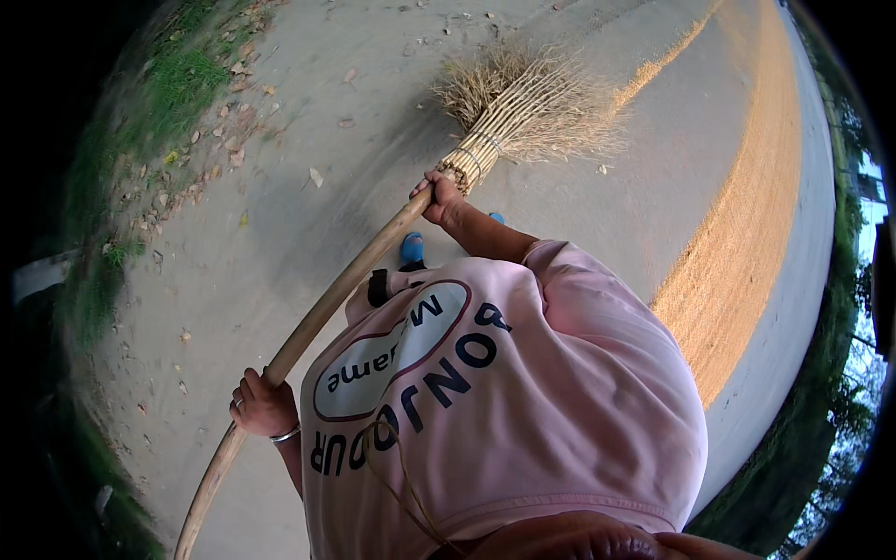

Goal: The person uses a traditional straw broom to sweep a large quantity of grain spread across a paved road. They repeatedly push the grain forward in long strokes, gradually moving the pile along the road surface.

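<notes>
A long twig broom (485, 154) slants across the view, its bundled head on the ground ahead and its wooden handle running down to the lower left. My right hand (439, 196) is wrapped around the handle just below the bound stalks. Farther down the same handle, my left hand (264, 403) grips it, with a ring on a finger and a bracelet at the wrist. The fanned bristle tips touch or lie very close to the end of a thin line of golden grain (644, 82); which of the two, I cannot tell.
A broad strip of golden grain (737, 243) stretches along the grey paved ground (345, 103) on the right. Grass (182, 89) and dry leaves (238, 154) border the left side. A blue shoe (412, 246) shows below the handle. Dark greenery lines the far right rim.
</notes>
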### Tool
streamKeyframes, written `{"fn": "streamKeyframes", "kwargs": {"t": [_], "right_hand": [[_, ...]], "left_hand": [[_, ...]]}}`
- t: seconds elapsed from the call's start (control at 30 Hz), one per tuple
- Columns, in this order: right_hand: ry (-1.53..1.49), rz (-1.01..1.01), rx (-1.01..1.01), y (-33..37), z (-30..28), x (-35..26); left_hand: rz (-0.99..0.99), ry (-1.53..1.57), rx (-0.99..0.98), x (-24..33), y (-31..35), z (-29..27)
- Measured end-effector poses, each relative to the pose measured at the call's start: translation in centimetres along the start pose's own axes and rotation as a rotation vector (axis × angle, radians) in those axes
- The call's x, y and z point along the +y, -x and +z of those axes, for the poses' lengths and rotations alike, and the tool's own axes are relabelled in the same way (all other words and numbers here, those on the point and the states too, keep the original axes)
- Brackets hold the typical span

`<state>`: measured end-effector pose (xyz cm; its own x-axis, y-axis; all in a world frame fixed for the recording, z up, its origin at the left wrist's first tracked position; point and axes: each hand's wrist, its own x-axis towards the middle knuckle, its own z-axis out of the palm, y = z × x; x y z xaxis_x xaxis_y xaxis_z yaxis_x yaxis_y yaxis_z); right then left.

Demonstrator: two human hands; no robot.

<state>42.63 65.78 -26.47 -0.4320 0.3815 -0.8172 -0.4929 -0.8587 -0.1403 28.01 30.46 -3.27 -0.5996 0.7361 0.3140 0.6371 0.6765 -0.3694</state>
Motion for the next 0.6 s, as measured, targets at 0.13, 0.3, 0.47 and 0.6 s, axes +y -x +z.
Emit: {"fn": "streamKeyframes", "kwargs": {"t": [0.13, 0.3, 0.47, 0.6], "right_hand": [[0.086, 0.161, -0.091, -2.7, 4.0, 3.9], [0.136, 0.244, -0.146, -3.3, 4.7, 7.0], [-0.023, 0.194, -0.088, -1.6, 0.5, 5.8], [-0.173, 0.054, -0.058, 0.5, -4.2, 3.2]], "left_hand": [[-0.101, -0.192, 0.036, -0.8, 1.9, -4.2], [-0.144, -0.302, 0.011, -0.3, 2.0, -8.1], [0.085, -0.271, 0.021, -0.7, -1.2, -7.9], [0.265, -0.168, 0.01, -0.9, -4.3, -5.6]]}}
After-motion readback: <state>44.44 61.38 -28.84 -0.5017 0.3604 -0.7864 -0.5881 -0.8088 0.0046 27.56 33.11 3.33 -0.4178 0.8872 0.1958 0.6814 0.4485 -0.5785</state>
